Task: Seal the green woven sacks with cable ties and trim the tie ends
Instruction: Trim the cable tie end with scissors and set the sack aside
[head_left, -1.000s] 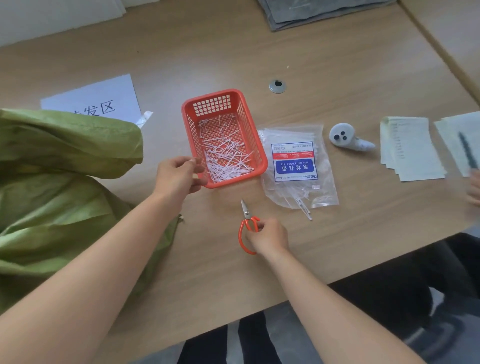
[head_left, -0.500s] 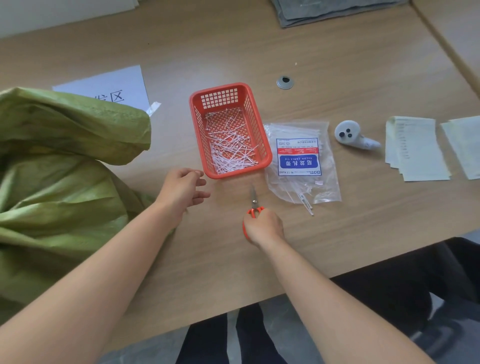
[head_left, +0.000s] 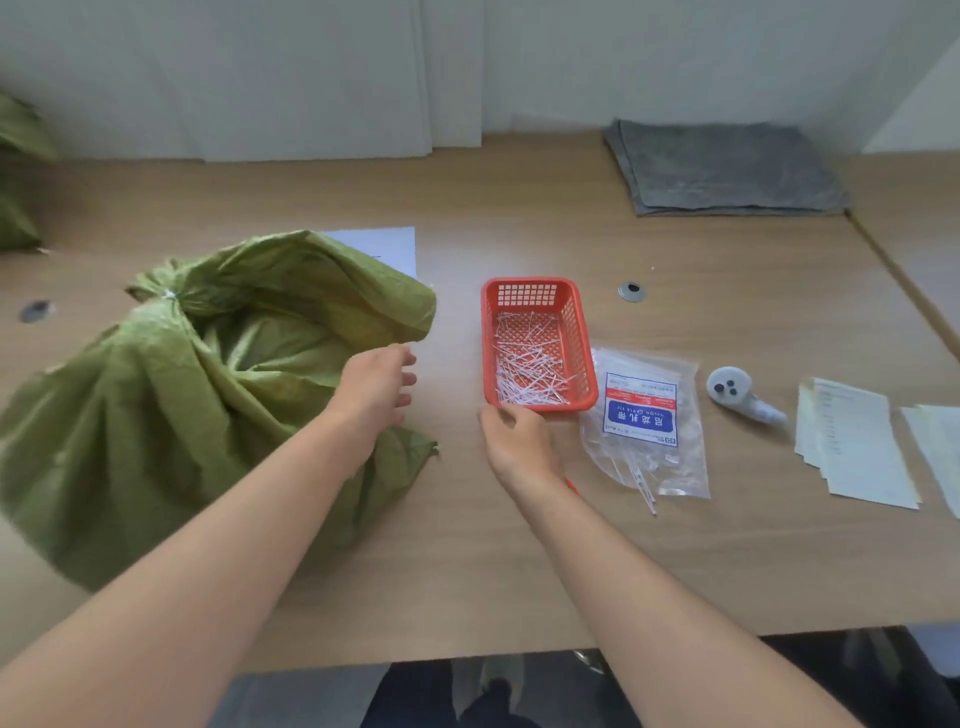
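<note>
Green sack (head_left: 208, 395) sits at left-centre of frame, neck cinched with a white tie (head_left: 169, 295); whether the tail is trimmed cannot be told. Left hand (head_left: 379, 389) is at the sack's right edge, grip relaxed and open, nothing held. Right hand (head_left: 514, 441) is at the near rim of the orange basket (head_left: 584, 343), fingers loosely curled, nothing seen gripped. Scissors (head_left: 571, 486) are mostly hidden under the right wrist.

Risks:
- Basket could be nudged and the offcuts (head_left: 530, 364) spilled.
- Scissors could be dragged by the wrist.
- Sack bulk lies close to the lower-left edge of the surface (head_left: 519, 571) and could slide off if pushed.

Open room: a bare strip between sack and basket, and lower centre.
</note>
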